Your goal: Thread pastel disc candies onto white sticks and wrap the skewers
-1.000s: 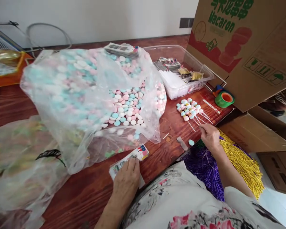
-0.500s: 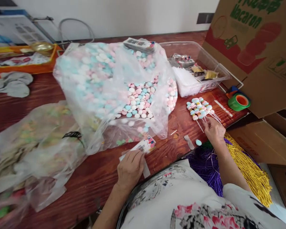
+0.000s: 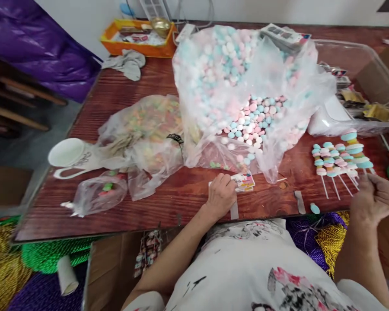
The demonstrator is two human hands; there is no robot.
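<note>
My left hand [image 3: 221, 195] rests on the wooden table [image 3: 123, 108], fingers curled on a small printed packet [image 3: 244, 181] at the foot of a big clear bag of pastel candies [image 3: 246, 95]. My right hand [image 3: 374, 198] is at the table's right edge, fingers pinched at the white stick ends of a row of candy skewers [image 3: 339, 156]. What the fingers hold is blurred. A loose blue candy [image 3: 315, 209] lies near the front edge.
A second clear bag of coloured sweets [image 3: 145, 129] and a small bag [image 3: 99, 194] lie left. A white jug [image 3: 69, 155], an orange tray [image 3: 139, 36], a grey cloth [image 3: 126, 62] and a clear plastic bin [image 3: 359, 86] stand around. Bead strands hang below the table.
The view has swung left and down, showing the table's left side. My right hand has slid to the right along the skewer sticks. My left hand stays on the packet.
</note>
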